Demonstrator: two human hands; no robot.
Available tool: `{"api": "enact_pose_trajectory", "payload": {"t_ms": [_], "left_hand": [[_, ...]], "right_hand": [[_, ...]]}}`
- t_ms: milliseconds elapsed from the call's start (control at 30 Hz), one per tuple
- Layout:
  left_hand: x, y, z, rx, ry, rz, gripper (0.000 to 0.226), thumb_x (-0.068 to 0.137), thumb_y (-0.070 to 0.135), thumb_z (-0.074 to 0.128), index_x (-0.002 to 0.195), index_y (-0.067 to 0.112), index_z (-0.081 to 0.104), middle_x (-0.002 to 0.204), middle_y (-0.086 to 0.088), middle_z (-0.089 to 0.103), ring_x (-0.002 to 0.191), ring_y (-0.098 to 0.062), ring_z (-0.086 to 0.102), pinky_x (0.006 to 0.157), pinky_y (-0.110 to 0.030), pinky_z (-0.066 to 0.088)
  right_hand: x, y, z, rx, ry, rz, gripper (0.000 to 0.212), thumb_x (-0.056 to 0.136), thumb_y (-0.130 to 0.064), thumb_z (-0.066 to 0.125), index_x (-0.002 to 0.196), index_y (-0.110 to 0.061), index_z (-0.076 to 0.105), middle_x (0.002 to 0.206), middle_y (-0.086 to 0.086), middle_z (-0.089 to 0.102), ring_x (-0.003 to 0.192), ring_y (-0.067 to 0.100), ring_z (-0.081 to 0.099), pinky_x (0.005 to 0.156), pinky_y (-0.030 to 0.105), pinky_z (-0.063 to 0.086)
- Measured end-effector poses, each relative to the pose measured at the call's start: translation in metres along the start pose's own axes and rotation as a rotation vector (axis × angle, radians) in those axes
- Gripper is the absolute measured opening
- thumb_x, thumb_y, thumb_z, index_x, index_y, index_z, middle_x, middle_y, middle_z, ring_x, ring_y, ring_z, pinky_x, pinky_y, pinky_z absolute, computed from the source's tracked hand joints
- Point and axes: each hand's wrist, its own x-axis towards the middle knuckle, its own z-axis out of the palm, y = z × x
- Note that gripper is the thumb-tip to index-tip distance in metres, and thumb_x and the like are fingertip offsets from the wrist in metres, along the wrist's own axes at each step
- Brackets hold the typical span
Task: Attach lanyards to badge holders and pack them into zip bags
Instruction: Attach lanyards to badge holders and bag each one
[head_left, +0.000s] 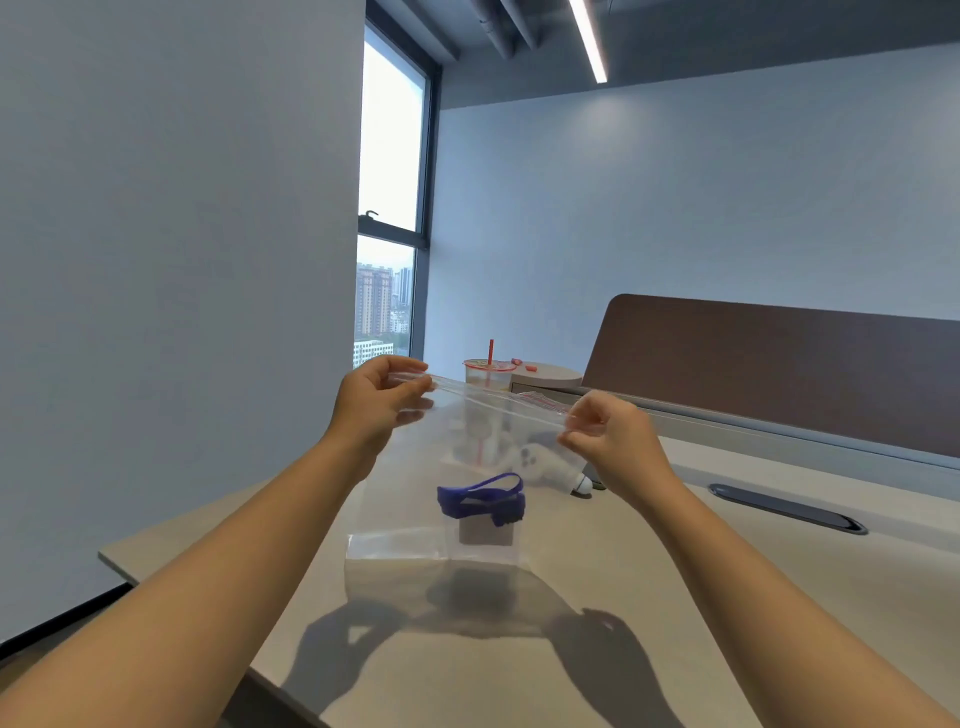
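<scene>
Both hands, left (375, 400) and right (608, 434), pinch the top corners of a clear bag (415, 483) above the worktop (727, 597); inside the bag lie a blue lanyard (480, 500) and badge holder (485, 532).

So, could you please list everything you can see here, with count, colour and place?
zip bag: one, clear with a red strip at the top, held up over the desk by its top corners.
lanyard: one, blue, bunched inside the bag near the bottom.
badge holder: one, greyish, inside the bag under the lanyard.
drink cup: one, clear with a red straw, on the desk behind the bag.
white device: one, lying on the desk behind the bag; type unclear.
desk: one, beige.
cable slot: one, dark, in the desk at right.
divider: one, brown, at the desk's far edge.
window: one, far corner.
left hand: pinching the bag's top left corner.
right hand: pinching the bag's top right corner.
</scene>
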Motion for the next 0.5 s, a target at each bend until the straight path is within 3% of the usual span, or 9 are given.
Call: {"api": "enact_pose_trajectory", "payload": {"t_ms": [133,233,267,300,400,500], "left_hand": [[-0.005,-0.020,-0.010,0.039,-0.084,-0.154,0.032,0.085,0.009,0.059,0.115,0.006,0.049,0.101,-0.010,0.056,0.090,-0.024,0.058,0.088,-0.035,0.045],[-0.011,-0.038,-0.012,0.118,-0.146,-0.238,0.010,0.085,0.009,0.058,0.094,0.007,0.055,0.095,-0.012,0.061,0.081,-0.023,0.061,0.083,-0.030,0.047],[-0.012,-0.042,-0.011,0.136,-0.135,-0.238,0.002,0.087,0.010,0.057,0.084,0.009,0.056,0.089,-0.011,0.063,0.075,-0.020,0.061,0.076,-0.026,0.048],[-0.011,-0.046,-0.009,0.142,-0.117,-0.230,0.010,0.088,0.010,0.055,0.078,0.012,0.056,0.083,-0.008,0.063,0.071,-0.017,0.061,0.070,-0.023,0.048],[-0.006,-0.054,-0.002,0.127,-0.070,-0.243,0.017,0.089,0.010,0.053,0.073,0.013,0.054,0.075,-0.004,0.061,0.066,-0.016,0.059,0.065,-0.020,0.047],[-0.001,-0.060,0.003,0.107,-0.009,-0.263,0.013,0.089,0.011,0.053,0.076,0.010,0.055,0.078,-0.006,0.060,0.065,-0.015,0.058,0.061,-0.020,0.047]], "right_hand": [[0.002,-0.003,0.006,0.177,0.116,0.037,0.027,0.080,-0.007,0.066,0.099,-0.012,0.049,0.089,0.000,0.050,0.079,0.015,0.051,0.064,0.014,0.044],[0.003,-0.001,0.012,0.299,0.196,0.071,0.047,0.080,-0.005,0.065,0.120,-0.010,0.043,0.103,-0.001,0.047,0.085,0.011,0.048,0.061,0.005,0.039],[0.003,0.000,0.014,0.343,0.208,0.090,0.053,0.080,-0.006,0.065,0.126,-0.012,0.039,0.108,-0.001,0.046,0.090,0.011,0.047,0.063,0.006,0.040],[0.002,0.003,0.018,0.380,0.210,0.127,0.058,0.081,-0.008,0.065,0.131,-0.013,0.035,0.114,0.000,0.045,0.097,0.013,0.047,0.069,0.010,0.043],[-0.002,0.016,0.032,0.476,0.139,0.313,0.071,0.081,-0.019,0.065,0.139,-0.014,0.024,0.136,0.010,0.042,0.121,0.026,0.043,0.096,0.035,0.040],[-0.012,0.034,0.048,0.566,-0.040,0.427,0.061,0.084,-0.024,0.061,0.136,-0.009,0.032,0.131,0.012,0.047,0.118,0.027,0.047,0.093,0.034,0.041]]}}
